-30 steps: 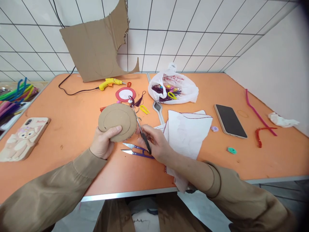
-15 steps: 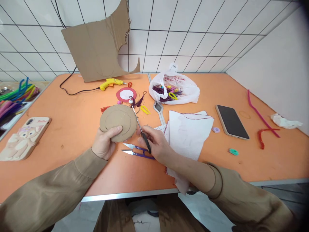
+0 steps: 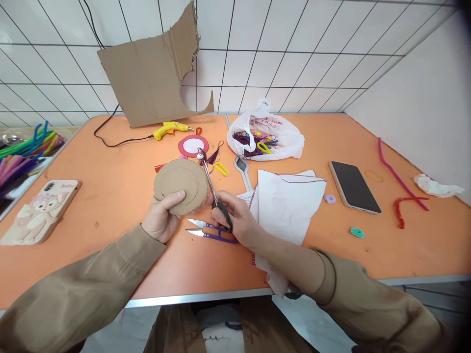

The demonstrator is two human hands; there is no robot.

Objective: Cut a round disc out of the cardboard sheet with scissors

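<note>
My left hand (image 3: 163, 214) grips a round cardboard disc (image 3: 179, 182) by its lower edge, thumb on top. A drawn circle shows on the disc's face. Black-handled scissors (image 3: 217, 198) are in my right hand (image 3: 237, 218), their blades pointing up and away along the disc's right edge. Whether the blades touch the cardboard I cannot tell. Below the disc, purple thread snips (image 3: 209, 230) lie on the table, partly behind my right hand. Past the disc are a red ring with a white centre (image 3: 193, 145), a dark tassel (image 3: 215, 153) and a yellow clip (image 3: 221, 168).
A white cloth (image 3: 289, 206) lies right of my hands, with a phone (image 3: 353, 186) beyond it. Behind stand a plastic bag (image 3: 283, 139), a yellow glue gun (image 3: 171, 129) and a large cut cardboard sheet (image 3: 147, 78). Another phone (image 3: 40, 211) rests at left.
The scissors' blades look slightly more closed and have shifted a little to the right. The disc has turned or tilted slightly in my left hand.
</note>
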